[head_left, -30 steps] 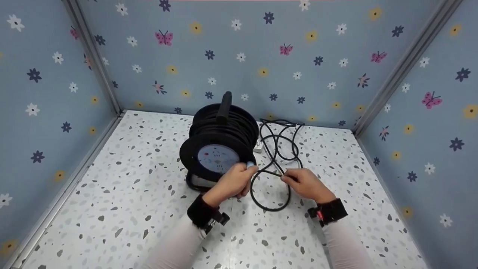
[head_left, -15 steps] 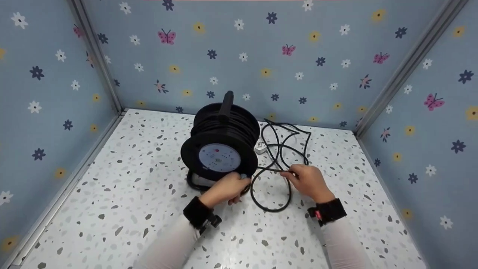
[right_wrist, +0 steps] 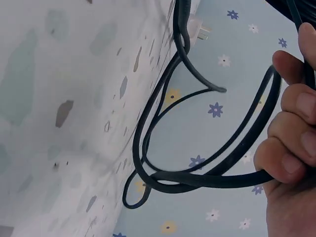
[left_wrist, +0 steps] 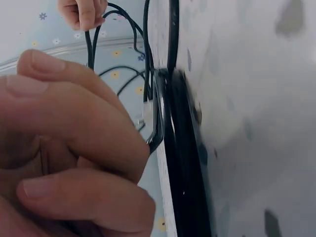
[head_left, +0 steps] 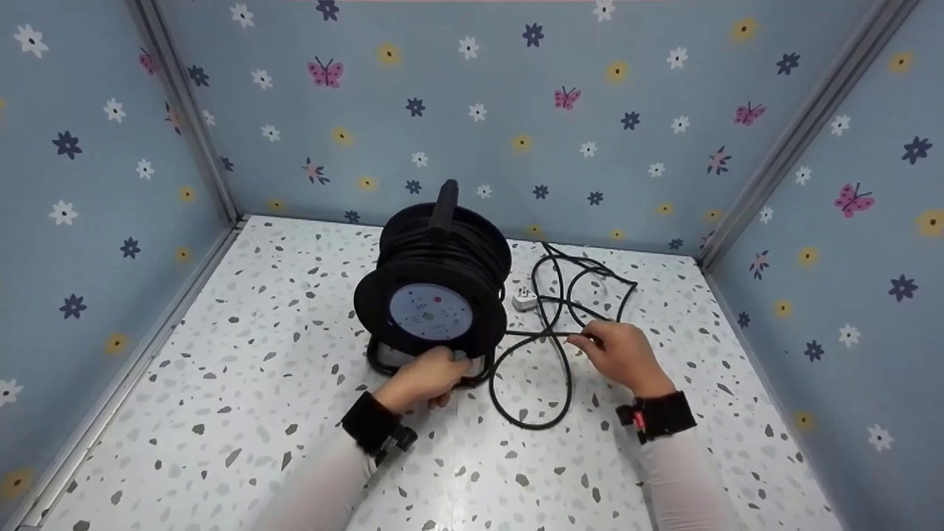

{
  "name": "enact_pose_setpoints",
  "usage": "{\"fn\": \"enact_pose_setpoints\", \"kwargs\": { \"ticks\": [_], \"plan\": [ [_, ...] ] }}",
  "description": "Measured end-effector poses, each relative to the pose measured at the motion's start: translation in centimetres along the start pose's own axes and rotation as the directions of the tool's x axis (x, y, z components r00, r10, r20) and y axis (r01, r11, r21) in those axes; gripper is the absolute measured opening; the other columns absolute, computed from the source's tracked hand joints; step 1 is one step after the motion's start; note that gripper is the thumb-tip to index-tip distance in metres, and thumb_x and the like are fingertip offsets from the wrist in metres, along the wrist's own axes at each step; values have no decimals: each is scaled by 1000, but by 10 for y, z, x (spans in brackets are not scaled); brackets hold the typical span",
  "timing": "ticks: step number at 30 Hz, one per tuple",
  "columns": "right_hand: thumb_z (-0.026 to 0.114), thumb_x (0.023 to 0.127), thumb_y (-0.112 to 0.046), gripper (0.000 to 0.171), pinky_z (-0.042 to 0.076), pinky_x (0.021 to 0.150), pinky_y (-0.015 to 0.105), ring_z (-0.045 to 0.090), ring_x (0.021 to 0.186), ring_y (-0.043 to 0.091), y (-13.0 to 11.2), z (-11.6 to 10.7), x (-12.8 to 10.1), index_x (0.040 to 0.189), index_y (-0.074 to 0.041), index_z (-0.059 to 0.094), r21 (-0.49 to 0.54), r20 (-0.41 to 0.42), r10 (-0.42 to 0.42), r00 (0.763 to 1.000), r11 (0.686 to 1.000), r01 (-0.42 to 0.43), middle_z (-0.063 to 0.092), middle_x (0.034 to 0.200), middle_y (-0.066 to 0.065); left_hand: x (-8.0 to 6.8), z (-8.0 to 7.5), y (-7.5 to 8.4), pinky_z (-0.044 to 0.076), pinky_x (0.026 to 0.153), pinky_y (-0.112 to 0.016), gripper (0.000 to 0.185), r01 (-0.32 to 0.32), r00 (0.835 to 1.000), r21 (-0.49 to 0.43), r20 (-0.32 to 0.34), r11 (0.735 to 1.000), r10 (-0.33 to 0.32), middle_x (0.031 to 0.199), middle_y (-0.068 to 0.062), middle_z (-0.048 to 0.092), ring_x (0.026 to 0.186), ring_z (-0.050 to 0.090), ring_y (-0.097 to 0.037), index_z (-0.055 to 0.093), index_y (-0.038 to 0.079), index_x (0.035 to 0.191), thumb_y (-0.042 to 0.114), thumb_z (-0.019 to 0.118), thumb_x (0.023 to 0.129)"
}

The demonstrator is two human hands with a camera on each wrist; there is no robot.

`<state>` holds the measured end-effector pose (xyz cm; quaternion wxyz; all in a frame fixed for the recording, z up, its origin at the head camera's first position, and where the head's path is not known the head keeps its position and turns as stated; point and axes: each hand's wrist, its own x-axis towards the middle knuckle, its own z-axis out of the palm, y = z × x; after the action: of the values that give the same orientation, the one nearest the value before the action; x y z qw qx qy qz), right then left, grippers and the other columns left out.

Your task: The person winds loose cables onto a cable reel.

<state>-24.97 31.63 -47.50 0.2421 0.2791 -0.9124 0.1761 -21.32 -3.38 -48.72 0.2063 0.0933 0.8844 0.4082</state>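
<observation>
A black cable reel (head_left: 394,287) stands on the speckled surface, a round socket panel (head_left: 430,313) with a red button on its front disc. My left hand (head_left: 424,376) curls around a small light knob (head_left: 462,355) low on that disc; in the left wrist view the curled fingers hide it. To the right, my right hand (head_left: 623,354) grips the black cable (head_left: 531,426) that runs from the reel. In the right wrist view the cable (right_wrist: 227,180) passes through the curled fingers and hangs in loops. A white plug (head_left: 524,299) lies beside the reel.
Loose cable coils spread over the speckled surface (head_left: 243,413) right of the reel, up to the back wall (head_left: 479,147). Patterned side panels with metal corner posts enclose left and right. The reel's carrying handle (head_left: 445,206) sticks up, and its tube frame (head_left: 380,361) rests below.
My left hand has swung from the disc's right side down to its bottom, and the panel has turned clockwise. The right hand has shifted slightly right; the loose coils and plug have moved right.
</observation>
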Motion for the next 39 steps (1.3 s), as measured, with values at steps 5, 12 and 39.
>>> {"fn": "enact_pose_setpoints", "kwargs": {
  "ticks": [5, 12, 39],
  "plan": [
    [63, 78, -43, 17, 24, 40, 24, 29, 39, 4, 3, -3, 0, 69, -31, 56, -37, -7, 10, 1000, 999, -10, 33, 49, -17, -1, -5, -4, 37, 34, -33, 41, 31, 999, 9, 17, 999, -31, 51, -5, 57, 38, 51, -22, 56, 12, 87, 50, 41, 86],
    [63, 77, -46, 24, 16, 39, 25, 24, 39, 7, 7, -2, -2, 67, -28, 50, -139, -70, -10, 997, 990, 0, 27, 51, -16, -1, -13, -6, 37, 32, -34, 44, 58, 997, 24, 39, 998, -59, 51, -6, 58, 39, 52, -25, 59, 7, 86, 47, 40, 87],
    [56, 75, -59, 50, 27, 45, 33, 28, 40, 15, 13, -6, -1, 49, -20, 38, -306, -88, 199, 976, 927, -216, 32, 46, -4, -1, -28, -16, 47, 42, -42, 43, 110, 988, -23, 115, 994, -107, 53, -12, 59, 41, 55, -26, 57, 1, 93, 40, 39, 89]
  ]
}}
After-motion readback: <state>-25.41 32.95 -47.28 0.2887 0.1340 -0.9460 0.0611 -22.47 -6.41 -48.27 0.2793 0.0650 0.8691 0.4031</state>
